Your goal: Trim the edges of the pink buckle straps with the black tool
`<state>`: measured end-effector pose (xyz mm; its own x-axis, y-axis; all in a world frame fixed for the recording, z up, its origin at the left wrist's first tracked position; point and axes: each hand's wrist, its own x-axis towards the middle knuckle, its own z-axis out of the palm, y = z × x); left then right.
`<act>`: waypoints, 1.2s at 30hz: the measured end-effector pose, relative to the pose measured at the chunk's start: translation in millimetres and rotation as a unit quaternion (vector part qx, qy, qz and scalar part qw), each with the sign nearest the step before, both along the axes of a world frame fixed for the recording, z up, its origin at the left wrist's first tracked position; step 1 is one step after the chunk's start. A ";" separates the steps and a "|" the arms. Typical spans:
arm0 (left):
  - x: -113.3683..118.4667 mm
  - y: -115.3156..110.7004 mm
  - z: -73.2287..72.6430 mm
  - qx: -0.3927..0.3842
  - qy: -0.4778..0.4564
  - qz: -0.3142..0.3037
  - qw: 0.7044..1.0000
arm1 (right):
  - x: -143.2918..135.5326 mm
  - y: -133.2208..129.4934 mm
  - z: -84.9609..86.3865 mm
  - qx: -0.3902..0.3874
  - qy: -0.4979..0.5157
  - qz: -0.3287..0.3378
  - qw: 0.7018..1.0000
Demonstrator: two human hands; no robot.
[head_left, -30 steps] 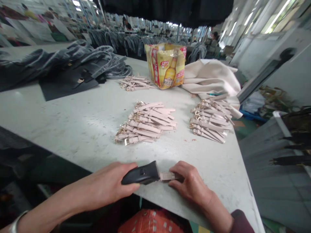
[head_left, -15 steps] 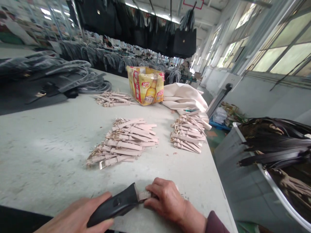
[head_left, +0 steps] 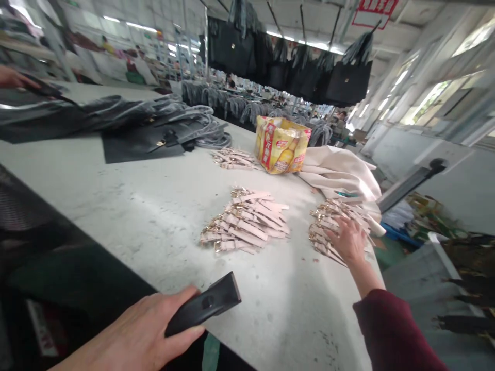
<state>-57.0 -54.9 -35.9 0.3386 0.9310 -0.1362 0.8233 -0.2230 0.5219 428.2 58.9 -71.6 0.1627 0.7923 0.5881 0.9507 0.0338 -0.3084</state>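
Observation:
My left hand is closed round a black handheld tool, shaped like a hair clipper, over the table's near edge. Its blunt front end points up and right, with nothing at it. My right hand lies on the right-hand pile of pale pink buckle straps, fingers apart; whether it pinches a strap is not clear. A larger pile of the same straps, buckles towards the left, lies mid-table, between my hands and farther back.
A yellow printed carton stands at the back, beside a small strap pile and folded cream material. Black bags cover the back left, where another person's hand shows. A grey bin stands off the right edge.
My right hand has left the strap end at the black tool and moved up and right to the right-hand strap pile. My left hand still holds the tool. The view has turned left.

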 end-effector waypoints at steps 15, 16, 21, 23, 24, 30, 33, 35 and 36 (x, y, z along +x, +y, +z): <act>-27.4 -26.2 -3.8 -0.109 -0.016 0.048 0.993 | -231.6 14.6 -33.1 -0.113 -0.113 0.241 0.957; -29.6 -27.6 -6.0 -0.109 -0.019 0.048 0.993 | -229.6 16.3 -32.3 -0.107 -0.113 0.242 0.958; -32.2 -31.1 -9.0 -0.106 -0.025 0.047 0.993 | -217.9 16.6 -12.5 -0.058 -0.098 0.228 0.967; -30.5 -31.6 -5.0 -0.103 -0.030 0.048 0.993 | -206.3 8.4 -2.2 -0.032 -0.083 0.231 0.969; -29.5 -31.7 -2.5 -0.101 -0.031 0.050 0.993 | -198.4 1.0 1.1 -0.015 -0.077 0.242 0.967; -22.9 -28.9 1.8 -0.121 -0.023 0.019 0.992 | -142.8 -84.5 -22.3 0.012 -0.099 0.344 0.934; -15.0 -23.6 0.1 -0.141 -0.010 -0.012 0.990 | -131.9 -123.6 -39.4 -0.049 -0.048 0.359 0.931; -6.9 -19.1 2.0 -0.152 0.000 -0.030 0.988 | -134.3 -135.7 -42.0 -0.082 -0.014 0.348 0.934; -2.5 -17.0 4.1 -0.152 0.005 -0.036 0.988 | -137.5 -137.5 -40.5 -0.098 -0.007 0.342 0.934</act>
<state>-59.5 -71.9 -31.9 0.3999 0.8199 -0.4097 0.8164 -0.1154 0.5658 290.8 -78.6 -112.2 -0.4283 0.8009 0.4185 0.7306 0.5794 -0.3612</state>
